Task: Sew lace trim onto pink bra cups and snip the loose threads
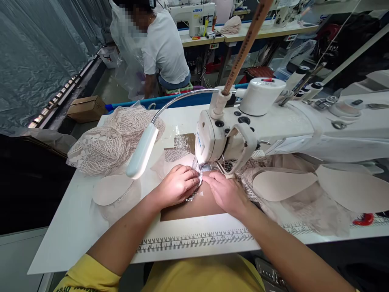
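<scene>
"JUKI" marks the far sewing machine (194, 16).

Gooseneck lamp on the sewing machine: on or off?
On, apparently. The lamp points down, and the lace piece under both hands' fingers glares bright white by the needle.

This is a garment sewing workshop. An industrial sewing machine (273, 121) stands on a white tabletop (75, 219) with a printed ruler strip (194, 240); lace pieces (112, 138) are heaped beside it, and more machines (194, 16) line benches behind a seated co-worker (164, 48).
</scene>
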`<state>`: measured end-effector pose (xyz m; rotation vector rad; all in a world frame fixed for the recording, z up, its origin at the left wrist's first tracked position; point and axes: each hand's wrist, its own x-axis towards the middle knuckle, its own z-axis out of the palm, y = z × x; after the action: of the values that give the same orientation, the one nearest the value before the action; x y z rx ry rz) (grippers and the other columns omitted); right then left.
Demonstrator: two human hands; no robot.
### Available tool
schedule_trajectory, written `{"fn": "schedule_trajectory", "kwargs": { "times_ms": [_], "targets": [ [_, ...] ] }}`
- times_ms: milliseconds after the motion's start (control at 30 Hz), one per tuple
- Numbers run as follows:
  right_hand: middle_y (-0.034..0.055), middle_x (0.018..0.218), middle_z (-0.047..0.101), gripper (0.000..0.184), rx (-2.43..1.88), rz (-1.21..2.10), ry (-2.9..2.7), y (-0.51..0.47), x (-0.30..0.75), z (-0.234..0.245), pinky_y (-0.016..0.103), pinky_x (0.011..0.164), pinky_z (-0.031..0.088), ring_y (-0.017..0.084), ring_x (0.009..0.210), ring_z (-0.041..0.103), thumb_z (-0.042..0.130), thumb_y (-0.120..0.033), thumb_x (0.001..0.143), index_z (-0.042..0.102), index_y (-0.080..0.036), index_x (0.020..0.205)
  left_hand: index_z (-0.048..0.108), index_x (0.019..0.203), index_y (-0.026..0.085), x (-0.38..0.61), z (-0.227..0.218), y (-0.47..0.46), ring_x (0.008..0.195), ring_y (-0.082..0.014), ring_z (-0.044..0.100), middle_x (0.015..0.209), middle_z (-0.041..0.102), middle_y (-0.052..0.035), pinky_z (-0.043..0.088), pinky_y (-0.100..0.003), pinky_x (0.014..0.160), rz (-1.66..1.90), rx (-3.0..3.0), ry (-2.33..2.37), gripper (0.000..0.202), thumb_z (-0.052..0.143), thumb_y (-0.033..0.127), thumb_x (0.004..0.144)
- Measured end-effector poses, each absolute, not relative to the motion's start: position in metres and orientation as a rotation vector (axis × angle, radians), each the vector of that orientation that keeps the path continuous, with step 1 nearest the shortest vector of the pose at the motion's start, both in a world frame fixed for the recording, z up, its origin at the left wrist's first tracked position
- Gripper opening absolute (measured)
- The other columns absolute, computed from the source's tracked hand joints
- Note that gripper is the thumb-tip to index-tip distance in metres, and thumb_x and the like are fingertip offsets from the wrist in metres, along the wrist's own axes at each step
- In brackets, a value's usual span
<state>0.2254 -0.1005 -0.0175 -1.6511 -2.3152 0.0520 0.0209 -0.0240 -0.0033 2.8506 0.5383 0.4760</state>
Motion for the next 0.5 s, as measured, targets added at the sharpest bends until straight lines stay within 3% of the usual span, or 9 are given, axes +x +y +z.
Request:
{"fn": "schedule_trajectory", "kwargs": {
  "times_ms": [200,500],
  "targets": [
    [0.0047,0.084,0.062,0.036,-1.612,0.081,-2.434,-0.1014,0.2215,-0.0139,0.029,0.065,0.034,0.017,0.076,0.051,0.045,-0.004,0.084,0.066,-0.020,0.109,0.066,0.110,0.019,0.0210,-0.0095,-0.0253,0.105,-0.0202,0.056,0.117,0.067,-0.0059,0.043,-0.037,0.092,0.478,2.869,0.552,0.026,0.044,0.025,0.097],
    [0.0058,0.090,0.064,0.038,-1.709,0.019,-2.433,-0.0967,0.2181,-0.0117,0.031,0.058,0.030,0.017,0.071,0.051,0.046,-0.005,0.082,0.065,-0.020,0.111,0.067,0.112,0.017,0.0283,-0.0085,-0.0249,0.105,-0.0223,0.056,0.119,0.066,-0.0066,0.044,-0.038,0.089,0.492,2.899,0.646,0.030,0.043,0.028,0.097]
  ]
}}
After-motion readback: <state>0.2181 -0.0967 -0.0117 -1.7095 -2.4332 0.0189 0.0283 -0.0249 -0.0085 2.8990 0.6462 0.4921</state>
